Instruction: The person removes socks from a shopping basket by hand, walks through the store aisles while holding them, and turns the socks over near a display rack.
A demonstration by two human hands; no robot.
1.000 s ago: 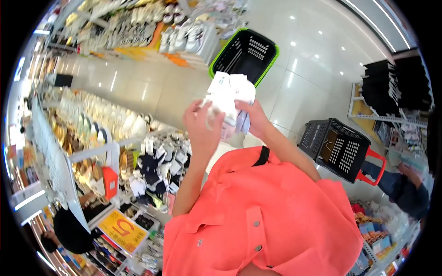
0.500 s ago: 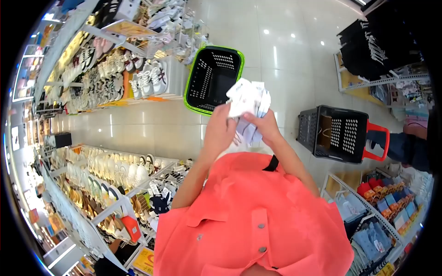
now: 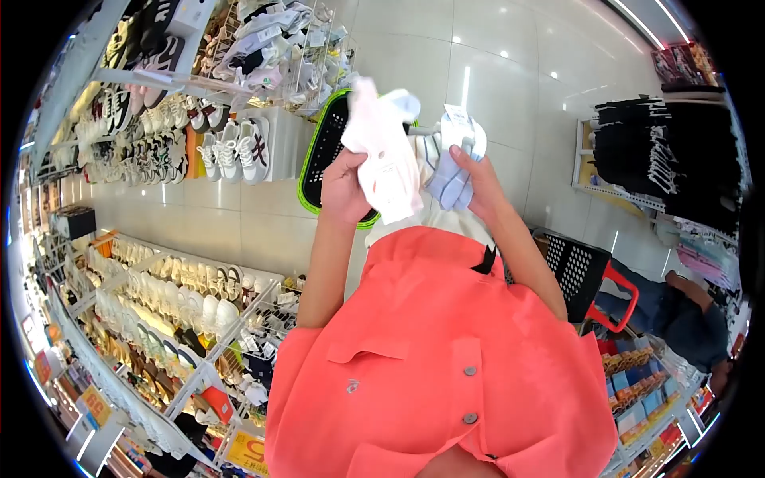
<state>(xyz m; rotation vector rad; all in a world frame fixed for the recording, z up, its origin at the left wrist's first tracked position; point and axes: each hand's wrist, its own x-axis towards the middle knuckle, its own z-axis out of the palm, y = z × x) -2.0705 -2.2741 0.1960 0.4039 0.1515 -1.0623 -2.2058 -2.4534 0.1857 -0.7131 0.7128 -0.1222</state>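
My left hand [image 3: 344, 187] is closed on pale pink-and-white socks [image 3: 382, 159], whose upper end is smeared by motion. Beside it, my right hand [image 3: 480, 187] grips a bundle of light blue and white socks [image 3: 454, 179], with a paper label [image 3: 457, 117] at its top. Striped fabric shows between the two bundles. Both are held up in front of my body, above the floor. Behind the pink socks stands a black shopping basket with a green rim [image 3: 307, 171], partly hidden by them and by my left hand.
A black basket with a red handle [image 3: 620, 296] is at the right, near another person's dark trousers [image 3: 653, 307]. Shoe shelves [image 3: 215, 315] line the left. A rack of socks [image 3: 275, 48] stands at the upper left, dark fringed fabric [image 3: 661, 147] at the right.
My hands have moved apart. The single stack of socks is now split, with pink socks in my left hand and blue ones in my right. The view has shifted slightly.
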